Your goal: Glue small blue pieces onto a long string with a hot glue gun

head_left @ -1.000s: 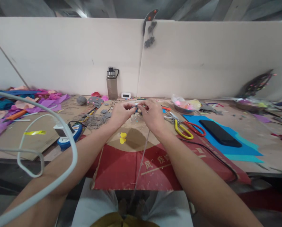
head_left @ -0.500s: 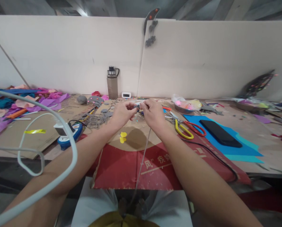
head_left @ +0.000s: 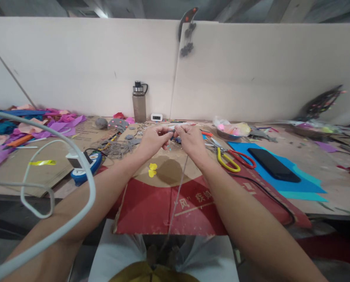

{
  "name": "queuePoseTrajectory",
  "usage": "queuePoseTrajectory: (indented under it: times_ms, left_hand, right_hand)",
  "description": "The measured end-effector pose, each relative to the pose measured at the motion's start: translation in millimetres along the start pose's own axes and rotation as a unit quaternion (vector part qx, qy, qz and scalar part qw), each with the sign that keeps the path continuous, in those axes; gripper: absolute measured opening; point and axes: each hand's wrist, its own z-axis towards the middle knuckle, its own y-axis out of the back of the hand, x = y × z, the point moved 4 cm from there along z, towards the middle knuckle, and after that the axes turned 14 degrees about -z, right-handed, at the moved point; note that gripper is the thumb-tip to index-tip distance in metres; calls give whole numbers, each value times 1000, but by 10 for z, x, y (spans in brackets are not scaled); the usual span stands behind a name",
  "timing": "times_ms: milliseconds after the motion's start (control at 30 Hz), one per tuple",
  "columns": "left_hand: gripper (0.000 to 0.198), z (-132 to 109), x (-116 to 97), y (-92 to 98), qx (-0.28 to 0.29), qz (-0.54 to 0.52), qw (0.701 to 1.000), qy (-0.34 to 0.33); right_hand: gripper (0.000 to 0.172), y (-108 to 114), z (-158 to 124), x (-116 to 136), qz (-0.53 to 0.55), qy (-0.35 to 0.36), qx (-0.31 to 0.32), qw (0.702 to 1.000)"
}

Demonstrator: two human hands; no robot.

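Note:
Over the cardboard sheet (head_left: 163,207), my left hand (head_left: 157,138) and my right hand (head_left: 189,139) are close together with pinched fingers. A small dark item shows between the fingertips, too small and blurred to name. A thin grey cord (head_left: 179,188) runs down from my right hand across the red part of the cardboard toward my lap. Two small yellow pieces (head_left: 152,170) lie on the cardboard below my left hand. Scissors (head_left: 228,161) with a yellow and a red handle lie to the right of my right hand.
A bottle (head_left: 139,102) and small white clock (head_left: 156,117) stand by the back panel. A phone (head_left: 273,164) lies on blue sheets at right. On the left are a blue power socket (head_left: 87,168), coloured scraps (head_left: 31,125) and a white cable (head_left: 89,196) crossing the foreground.
My right hand has shifted slightly, and the fingertips of both hands have come a little closer together. The cord's upper end has moved slightly right.

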Motion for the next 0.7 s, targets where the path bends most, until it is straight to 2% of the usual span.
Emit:
queuePoseTrajectory:
  times_ms: [233, 533, 700]
  left_hand:
    - [15, 35, 40, 33, -3, -24, 1000, 7]
    - [9, 26, 73, 51, -71, -88, 992, 51]
    - [12, 33, 83, 91, -77, -91, 992, 43]
  right_hand:
    - [36, -14, -2, 13, 9, 10, 6, 1000]
    - [34, -15, -24, 83, 19, 2, 35, 999]
    - [10, -6, -46, 79, 64, -7, 23, 998]
